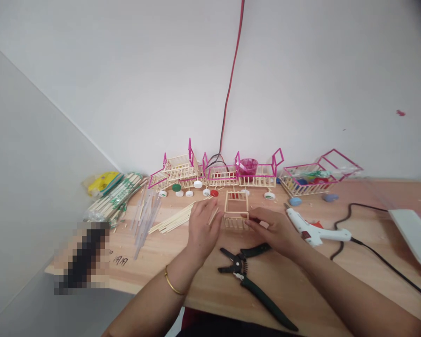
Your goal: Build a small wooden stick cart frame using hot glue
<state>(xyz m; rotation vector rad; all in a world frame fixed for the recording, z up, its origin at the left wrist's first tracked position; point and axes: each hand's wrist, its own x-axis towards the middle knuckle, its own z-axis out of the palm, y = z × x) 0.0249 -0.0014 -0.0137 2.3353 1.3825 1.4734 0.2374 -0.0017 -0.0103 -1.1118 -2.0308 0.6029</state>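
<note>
At the middle of the table my right hand (pixel 275 230) pinches the right side of a small open frame (pixel 236 214) built from thin wooden sticks. The frame has a row of short upright bars along its near side. To its left, my left hand (pixel 202 228) holds a short wooden stick (pixel 214 215) between thumb and fingers, close to the frame. Just in front of the hands lie dark-handled wire-stripper pliers (pixel 237 266), jaws apart. A white glue gun (pixel 312 231) rests beyond my right forearm.
Stick-built carts with pink trim (pixel 259 178) line the wall, bottle caps around them. Loose sticks (pixel 177 216), clear glue sticks (pixel 145 227) and wrapped chopsticks (pixel 117 199) lie at left. A black cord (pixel 375 256) runs from the glue gun, near a white box (pixel 412 236).
</note>
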